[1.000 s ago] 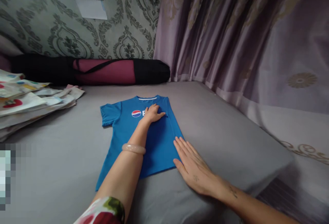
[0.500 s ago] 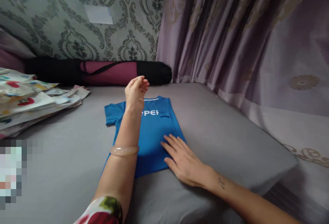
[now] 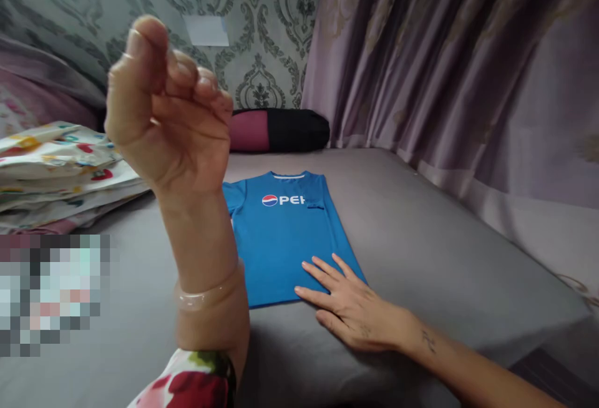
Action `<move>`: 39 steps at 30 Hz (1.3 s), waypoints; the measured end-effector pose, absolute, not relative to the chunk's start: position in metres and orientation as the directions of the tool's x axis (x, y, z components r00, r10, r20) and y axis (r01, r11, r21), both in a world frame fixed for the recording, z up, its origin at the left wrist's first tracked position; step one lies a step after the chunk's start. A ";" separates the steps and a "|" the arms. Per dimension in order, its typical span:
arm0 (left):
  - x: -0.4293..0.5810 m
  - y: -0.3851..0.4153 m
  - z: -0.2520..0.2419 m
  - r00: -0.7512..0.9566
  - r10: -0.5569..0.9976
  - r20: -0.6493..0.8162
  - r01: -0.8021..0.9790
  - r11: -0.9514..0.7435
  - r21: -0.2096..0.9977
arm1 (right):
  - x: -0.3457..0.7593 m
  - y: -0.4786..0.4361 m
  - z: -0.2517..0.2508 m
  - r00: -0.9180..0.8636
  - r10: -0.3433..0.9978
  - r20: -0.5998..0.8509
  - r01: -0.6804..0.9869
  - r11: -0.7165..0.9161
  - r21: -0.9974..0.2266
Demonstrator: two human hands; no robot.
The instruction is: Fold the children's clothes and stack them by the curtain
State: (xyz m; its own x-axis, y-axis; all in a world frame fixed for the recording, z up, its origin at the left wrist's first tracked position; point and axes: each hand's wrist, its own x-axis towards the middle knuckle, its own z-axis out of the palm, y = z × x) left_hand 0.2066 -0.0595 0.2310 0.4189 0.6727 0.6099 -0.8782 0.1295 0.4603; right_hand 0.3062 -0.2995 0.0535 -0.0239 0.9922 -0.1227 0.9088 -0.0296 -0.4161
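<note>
A grey bed fills the frame, and a blue T-shirt lies flat on it, its long axis running from the collar at 12 o'clock to the hem at 6 o'clock. The left hand hangs raised close to the camera, off the shirt's 9 o'clock side and clear of the cloth, curled into a loose fist around nothing. The right hand, the nearer one, rests spread and flat at the shirt's 5 o'clock corner, with its fingertips on the hem pointing toward 10 o'clock. A pale bangle circles the left wrist.
</note>
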 end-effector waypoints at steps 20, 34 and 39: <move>0.197 0.063 0.099 0.365 0.930 -0.028 0.137 -0.024 0.990 | 0.427 -0.151 0.028 0.551 0.835 -0.009 0.784 -0.521 -0.338; 0.243 0.066 0.069 0.669 0.743 -0.028 0.392 -0.321 0.862 | 0.471 -0.131 0.017 0.598 0.801 -0.022 0.756 -0.573 -0.317; 0.307 0.046 0.063 0.782 0.622 0.035 0.443 -0.594 0.671 | 0.491 -0.131 0.007 0.672 0.740 -0.023 0.712 -0.654 -0.254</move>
